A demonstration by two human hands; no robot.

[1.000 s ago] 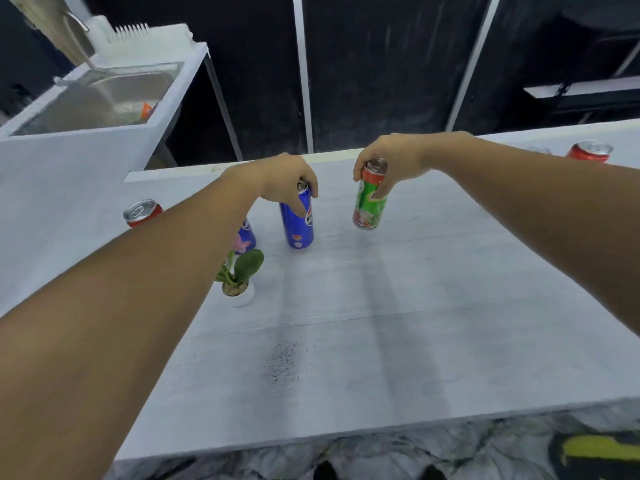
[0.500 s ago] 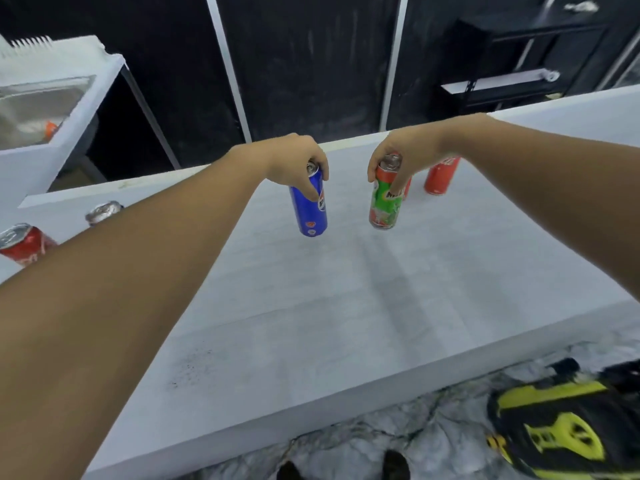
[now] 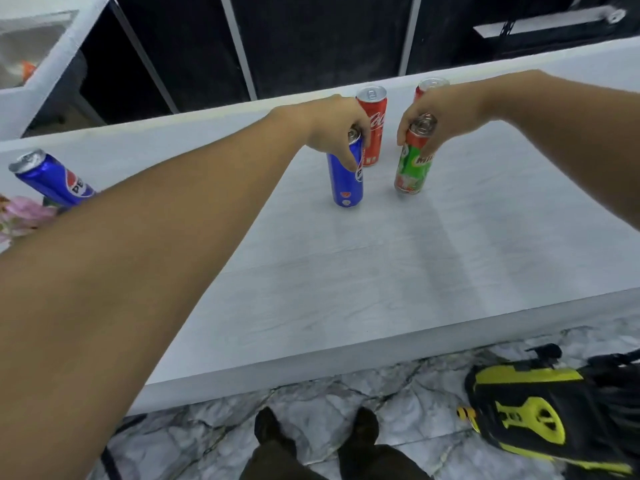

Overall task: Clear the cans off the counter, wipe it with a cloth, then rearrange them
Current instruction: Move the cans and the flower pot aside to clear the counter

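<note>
My left hand [image 3: 334,128] grips the top of a tall blue can [image 3: 346,181], whose base sits at or just above the white counter [image 3: 398,271]. My right hand [image 3: 438,116] holds the rim of a green and red can [image 3: 412,168] in the same way. Right behind the blue can stands a red cola can [image 3: 373,126]. A second red can [image 3: 427,86] peeks out behind my right hand. Another blue can [image 3: 52,178] stands at the far left, partly hidden by my left forearm.
Pink flowers of a small plant [image 3: 20,213] show at the left edge. A sink unit [image 3: 38,74] lies at the back left. A black and yellow bag [image 3: 540,410] sits on the marble floor right of my feet, below the counter's near edge.
Both hands carried their cans to the right along the counter and lowered them close to the two red cans. The view swung right, so the sink slid toward the left edge.
</note>
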